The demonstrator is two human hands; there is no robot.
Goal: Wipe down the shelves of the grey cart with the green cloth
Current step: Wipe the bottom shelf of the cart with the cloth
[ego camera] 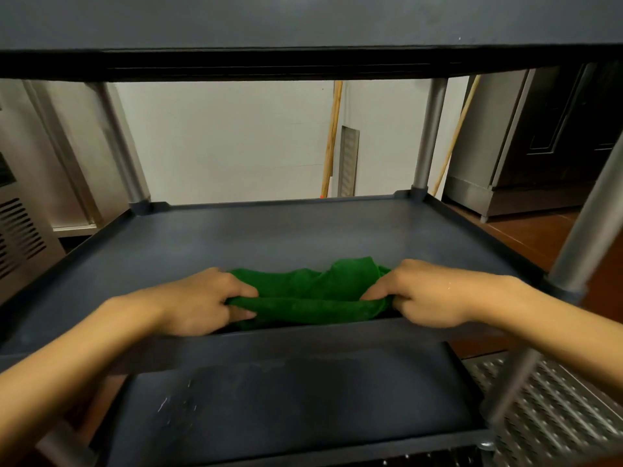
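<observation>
Both my forearms come in from the bottom corners, reaching over the front lip of the grey cart's middle shelf (303,227), which I'll use as my reference for everything. Below that shelf is the bottom shelf (286,392), and it looks scuffed and streaky with some pale marks toward its left side, so it probably still needs a pass. Above is the top shelf (303,21), of which I only see the edge and underside

On the middle shelf, right at its front edge, sits the green cloth (313,293). My left hand (199,301) is pinched shut on its left end and my right hand (428,293) is pinched shut on its right end, hands apart with the cloth bunched and slack between them

Handling-wise it looks like a soft, light, floppy microfibre kind of rag. No stiffness at all, it folds over itself and humps up at the back right. Nothing fragile, and I'd guess it grips the plastic rather than sliding freely. Holding it by the ends is fine for straightening or refolding, but for actual wiping I reckon a flat palm on top of a folded pad works better, since pinched corners just drag the middle along loosely

Beyond the back of the middle shelf a couple of wooden poles (332,139) lean on the white wall
</observation>
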